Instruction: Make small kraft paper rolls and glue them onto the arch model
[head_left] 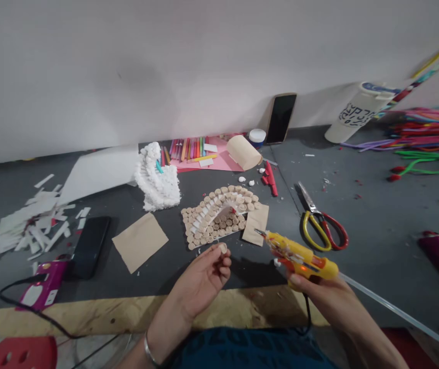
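Note:
My left hand (204, 277) pinches a small round cork slice (223, 248) between fingertips, just in front of the arch model. My right hand (319, 289) grips a yellow glue gun (298, 254), its nozzle aimed left toward the slice, a short gap away. The arch-shaped model (219, 215) is covered in cork discs and white pieces and lies on the dark table (377, 225) beyond both hands. Brown cardboard pieces (140, 241) lie to the left of the arch and against its right side.
Scissors (321, 223) lie right of the model. A white fluffy form (158, 179), markers (188, 148), a cardboard roll (243, 151) and an upright phone (280, 118) stand behind. A black phone (88, 246), paper scraps (31, 220) and pipe cleaners (427, 133) flank.

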A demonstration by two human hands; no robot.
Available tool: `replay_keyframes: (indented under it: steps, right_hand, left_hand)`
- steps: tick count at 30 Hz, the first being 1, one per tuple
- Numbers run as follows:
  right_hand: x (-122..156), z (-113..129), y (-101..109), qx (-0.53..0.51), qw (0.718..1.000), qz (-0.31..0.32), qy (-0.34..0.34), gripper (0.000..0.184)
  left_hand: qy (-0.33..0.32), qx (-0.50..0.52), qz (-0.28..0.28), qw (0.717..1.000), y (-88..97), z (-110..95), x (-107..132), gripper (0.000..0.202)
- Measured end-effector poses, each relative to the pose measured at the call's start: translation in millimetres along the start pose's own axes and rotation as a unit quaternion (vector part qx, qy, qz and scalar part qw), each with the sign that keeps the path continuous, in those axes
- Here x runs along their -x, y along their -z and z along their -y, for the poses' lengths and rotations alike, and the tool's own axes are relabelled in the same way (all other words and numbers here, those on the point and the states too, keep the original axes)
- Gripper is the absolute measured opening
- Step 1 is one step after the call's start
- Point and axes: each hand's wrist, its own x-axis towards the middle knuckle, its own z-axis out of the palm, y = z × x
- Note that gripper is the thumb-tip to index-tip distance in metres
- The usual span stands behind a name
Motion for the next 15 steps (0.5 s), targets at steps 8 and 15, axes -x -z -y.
replay_keyframes:
  steps: [8,15]
  right_hand:
    - [7,33,-22,0.052,0.997,0.062,0.014,0.042]
    - [14,40,-41,0.114,0.990,0.046,0.073,0.026]
  left_hand:
    - [-0.022,-0.007,-0.004,1.000,-4.9,-1,-5,0.006]
    - [-0.024,-0.019,0.028,0.999,-3.5,-5,-6,0.003]
